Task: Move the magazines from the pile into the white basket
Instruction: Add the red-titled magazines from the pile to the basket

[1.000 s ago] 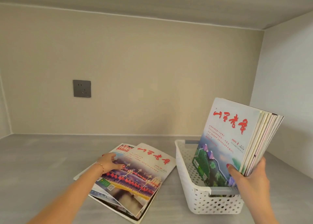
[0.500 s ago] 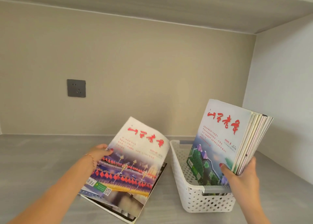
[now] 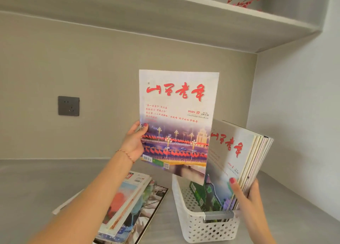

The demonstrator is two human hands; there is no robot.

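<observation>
My left hand [image 3: 134,142] grips the left edge of one magazine [image 3: 176,118] with red title characters and a night street photo, held upright in the air above the left end of the white basket [image 3: 206,225]. My right hand [image 3: 246,192] holds several magazines [image 3: 237,162] standing on end inside the basket, leaning to the right. The pile of remaining magazines [image 3: 128,205] lies flat on the grey surface to the left of the basket, partly hidden by my left forearm.
The perforated basket has a grey handle [image 3: 219,215] on its near end. A grey wall socket [image 3: 68,106] is on the back wall. A shelf [image 3: 202,20] runs overhead with red berry twigs [image 3: 242,0]. A side wall [image 3: 298,114] stands close on the right.
My left hand has lifted the top magazine off the pile and carried it up and right, over the basket. My right hand keeps holding the standing magazines in the basket.
</observation>
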